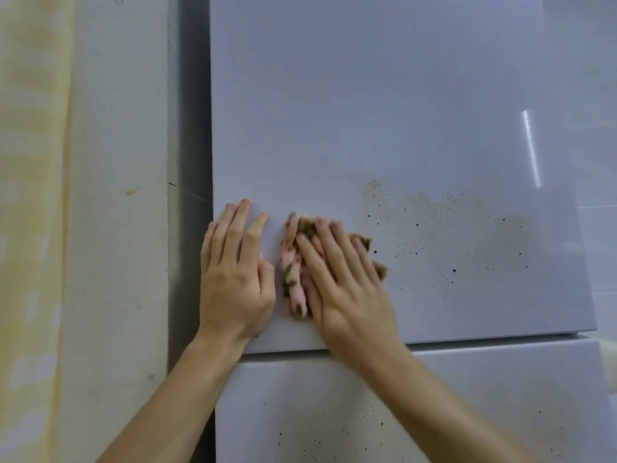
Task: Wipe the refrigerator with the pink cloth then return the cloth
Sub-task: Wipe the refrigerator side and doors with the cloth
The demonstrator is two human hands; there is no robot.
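Observation:
The refrigerator's pale grey upper door [384,111] fills most of the view. Brown specks and a smeared patch of dirt [450,228] spread over its lower right part. My right hand [344,282] presses the bunched pink cloth [293,275], soiled brown in places, flat against the door near the lower left corner, fingers straight. My left hand [233,275] rests flat on the door just left of the cloth, at the door's left edge, holding nothing.
Below the upper door lies the lower door [334,412], also speckled with dirt. A dark gap [190,195] separates the refrigerator from a pale wall [117,228] on the left. A yellowish curtain [33,228] hangs at the far left.

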